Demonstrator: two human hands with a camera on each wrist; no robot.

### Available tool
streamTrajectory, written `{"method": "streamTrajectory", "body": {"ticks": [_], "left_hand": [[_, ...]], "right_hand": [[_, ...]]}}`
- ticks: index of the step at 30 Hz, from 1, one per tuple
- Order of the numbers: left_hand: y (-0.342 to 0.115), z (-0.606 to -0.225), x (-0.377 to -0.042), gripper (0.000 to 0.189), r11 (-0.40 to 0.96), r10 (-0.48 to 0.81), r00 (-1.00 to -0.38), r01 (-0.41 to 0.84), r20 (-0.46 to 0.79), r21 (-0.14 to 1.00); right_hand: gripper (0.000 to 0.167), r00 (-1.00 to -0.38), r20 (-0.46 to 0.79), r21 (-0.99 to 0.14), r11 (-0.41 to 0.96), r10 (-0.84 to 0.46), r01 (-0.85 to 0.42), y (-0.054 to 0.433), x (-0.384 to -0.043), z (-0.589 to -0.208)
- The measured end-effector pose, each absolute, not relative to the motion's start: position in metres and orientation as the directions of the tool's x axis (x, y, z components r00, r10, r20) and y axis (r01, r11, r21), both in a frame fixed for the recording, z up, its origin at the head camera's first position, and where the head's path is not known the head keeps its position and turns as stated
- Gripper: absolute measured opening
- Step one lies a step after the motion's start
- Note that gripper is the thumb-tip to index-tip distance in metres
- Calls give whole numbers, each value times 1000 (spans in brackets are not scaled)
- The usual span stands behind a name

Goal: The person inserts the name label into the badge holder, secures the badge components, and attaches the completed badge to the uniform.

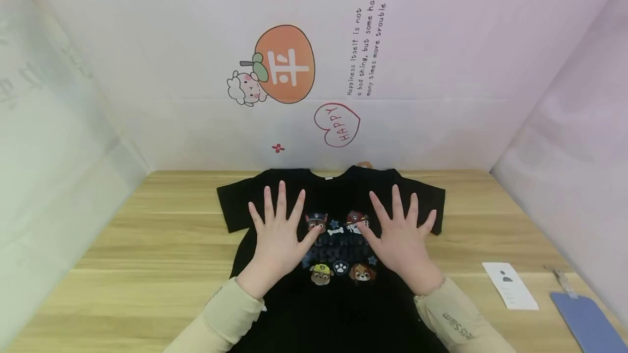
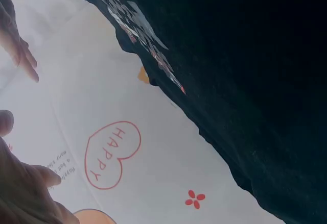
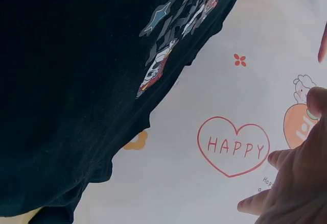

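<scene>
A black short-sleeved T-shirt (image 1: pixel 343 309) with printed cartoon dogs lies spread on the wooden table, neckline toward the back wall. Over its left part, in the head view, is my left hand (image 1: pixel 278 236), fingers straight and spread. My right hand (image 1: pixel 403 241) is spread the same way over the right part. Neither hand holds anything. In the left wrist view the left hand (image 2: pixel 25 188) shows at the lower left, apart from the shirt (image 2: pixel 230 81). The right wrist view has the right hand (image 3: pixel 301 178) at the right edge, likewise apart from the shirt (image 3: pixel 76 81).
To the right on the wooden table (image 1: pixel 147 266) lie a white card (image 1: pixel 510 286) with a person icon and a blue badge holder (image 1: pixel 589 320) with a metal clip. A white printed cloth (image 1: pixel 417 59) hangs behind the table, and pale cloth walls stand at both sides.
</scene>
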State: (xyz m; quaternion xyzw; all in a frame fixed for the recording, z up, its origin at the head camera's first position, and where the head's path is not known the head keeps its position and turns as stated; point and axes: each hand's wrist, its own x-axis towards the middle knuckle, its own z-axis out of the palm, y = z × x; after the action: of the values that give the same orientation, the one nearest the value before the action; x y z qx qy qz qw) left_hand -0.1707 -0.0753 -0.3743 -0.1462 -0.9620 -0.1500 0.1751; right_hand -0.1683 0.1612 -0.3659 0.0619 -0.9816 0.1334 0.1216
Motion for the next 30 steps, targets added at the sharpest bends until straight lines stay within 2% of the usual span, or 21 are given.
{"method": "streamTrajectory", "body": {"ticks": [20, 30], "left_hand": [[-89, -379, -173, 76, 930, 224, -884, 320, 411, 181], [-103, -378, -166, 77, 907, 217, -894, 333, 391, 257]], "right_hand": [[74, -958, 271, -238, 958, -95, -162, 189, -161, -374], [75, -956, 282, -187, 972, -86, -142, 220, -148, -371]]}}
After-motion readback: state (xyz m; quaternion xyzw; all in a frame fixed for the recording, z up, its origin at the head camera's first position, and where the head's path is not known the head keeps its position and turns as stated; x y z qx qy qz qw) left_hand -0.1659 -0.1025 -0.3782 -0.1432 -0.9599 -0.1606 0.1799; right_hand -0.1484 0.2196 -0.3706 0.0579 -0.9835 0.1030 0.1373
